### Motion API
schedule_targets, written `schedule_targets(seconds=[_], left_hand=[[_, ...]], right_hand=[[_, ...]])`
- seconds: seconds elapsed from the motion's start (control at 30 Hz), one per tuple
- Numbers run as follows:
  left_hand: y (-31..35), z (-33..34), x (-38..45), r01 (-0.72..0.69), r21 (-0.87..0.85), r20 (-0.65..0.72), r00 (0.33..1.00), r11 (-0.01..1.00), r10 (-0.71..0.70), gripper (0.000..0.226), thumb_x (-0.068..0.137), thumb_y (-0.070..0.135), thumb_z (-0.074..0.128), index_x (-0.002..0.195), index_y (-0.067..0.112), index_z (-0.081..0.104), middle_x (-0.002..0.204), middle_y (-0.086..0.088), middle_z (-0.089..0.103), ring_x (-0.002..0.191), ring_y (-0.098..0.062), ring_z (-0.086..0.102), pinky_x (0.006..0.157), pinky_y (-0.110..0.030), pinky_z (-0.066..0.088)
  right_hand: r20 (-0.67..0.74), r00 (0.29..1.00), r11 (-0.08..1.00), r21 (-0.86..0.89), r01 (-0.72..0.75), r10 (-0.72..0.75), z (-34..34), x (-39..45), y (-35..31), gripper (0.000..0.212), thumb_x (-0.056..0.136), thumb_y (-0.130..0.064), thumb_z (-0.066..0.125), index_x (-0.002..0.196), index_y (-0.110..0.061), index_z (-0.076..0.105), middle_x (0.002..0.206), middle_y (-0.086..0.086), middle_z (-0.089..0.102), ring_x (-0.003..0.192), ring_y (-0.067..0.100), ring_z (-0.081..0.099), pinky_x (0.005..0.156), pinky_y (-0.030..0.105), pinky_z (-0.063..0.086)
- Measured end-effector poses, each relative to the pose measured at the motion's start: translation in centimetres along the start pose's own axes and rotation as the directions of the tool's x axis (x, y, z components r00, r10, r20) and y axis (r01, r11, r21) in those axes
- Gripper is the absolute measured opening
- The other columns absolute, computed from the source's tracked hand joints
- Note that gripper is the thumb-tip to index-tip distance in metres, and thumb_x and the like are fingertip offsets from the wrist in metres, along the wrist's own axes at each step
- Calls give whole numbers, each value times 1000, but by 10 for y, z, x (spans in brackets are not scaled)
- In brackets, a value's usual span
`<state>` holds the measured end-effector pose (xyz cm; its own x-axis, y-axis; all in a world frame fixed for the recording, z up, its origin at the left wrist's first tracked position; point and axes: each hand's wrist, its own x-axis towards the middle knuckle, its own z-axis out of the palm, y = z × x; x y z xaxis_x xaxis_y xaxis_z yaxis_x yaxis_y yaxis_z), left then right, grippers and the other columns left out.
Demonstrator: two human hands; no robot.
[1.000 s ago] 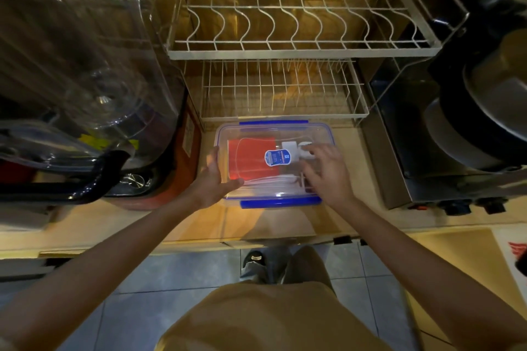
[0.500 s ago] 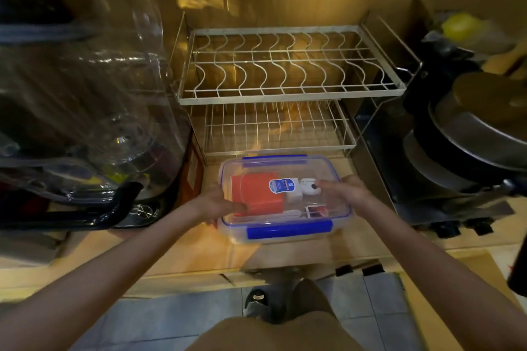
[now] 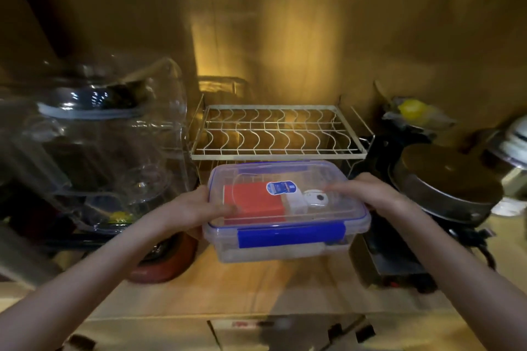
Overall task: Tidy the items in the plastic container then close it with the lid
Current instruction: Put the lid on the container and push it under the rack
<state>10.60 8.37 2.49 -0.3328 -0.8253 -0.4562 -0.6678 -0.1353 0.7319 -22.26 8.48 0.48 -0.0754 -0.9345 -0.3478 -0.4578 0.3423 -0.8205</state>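
Lidded plastic container (image 3: 271, 253) just in front of dish rack (image 3: 278, 134), front blue clip (image 3: 291, 234) down: left hand (image 3: 191, 208) grips its end, thumb over lid (image 3: 273, 174), right hand (image 3: 369, 194) lays near-straight fingers on top, probably seating the lid evenly.

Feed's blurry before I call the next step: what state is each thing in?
Lid, seated on the plastic container.
Front blue clip, folded down.
Red box, inside, lying flat.
White device, inside, beside the box.
Left hand, gripping the container's left end.
Right hand, on the lid's right end; grip blurred.
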Motion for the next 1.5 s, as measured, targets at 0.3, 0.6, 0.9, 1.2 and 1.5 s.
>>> schedule_targets(seconds=[0.3, 0.6, 0.9, 1.2, 1.5], left_hand=[[60, -21, -55, -131, -77, -233, 966, 988, 110, 40, 69, 50, 71, 98, 26, 57, 94, -6, 72, 87, -24, 70, 82, -45, 57], [99, -43, -49, -195, -127, -453, 884, 973, 118, 54, 80, 36, 63, 125, 14, 43, 88, 1, 62, 84, -16, 64, 69, -28, 52], [103, -54, 1, -248, -205, -615, 785, 947, 73, 57, 88, 32, 56, 135, 8, 34, 127, -16, 55, 96, -22, 57, 86, -40, 49], [88, -55, 59, -283, -240, -668, 742, 928, 53, 52, 89, 17, 56, 136, 9, 36, 129, -20, 54, 105, -27, 60, 81, -36, 52], [79, -76, 100, -140, -120, -617, 786, 983, 37, 73, 73, 43, 71, 135, 22, 40, 135, -16, 47, 117, -30, 53, 99, -46, 47]], right_hand=[[-29, 999, 999, 9, 33, -33, -38, -34, -75, 38, 71, -42, 75, 84, -7, 69, 64, 2, 75, 59, 11, 71, 59, 25, 54], [-218, 957, 964, 136, 226, -194, -56, -28, -115, 49, 73, -39, 76, 95, 4, 69, 66, 5, 71, 59, 14, 68, 52, 21, 49], [-305, 943, 949, 235, 210, -133, -39, 21, -130, 60, 80, -36, 67, 124, 0, 49, 97, 9, 62, 77, 16, 60, 55, 26, 40], [-211, 964, 924, 308, 225, -164, -2, 77, -114, 33, 86, -22, 63, 114, -5, 57, 94, 8, 69, 81, 17, 69, 60, 24, 50], [-236, 962, 917, 337, 212, -136, 5, 121, -118, 35, 89, -21, 60, 120, -5, 54, 93, 7, 66, 83, 19, 66, 66, 28, 51]])
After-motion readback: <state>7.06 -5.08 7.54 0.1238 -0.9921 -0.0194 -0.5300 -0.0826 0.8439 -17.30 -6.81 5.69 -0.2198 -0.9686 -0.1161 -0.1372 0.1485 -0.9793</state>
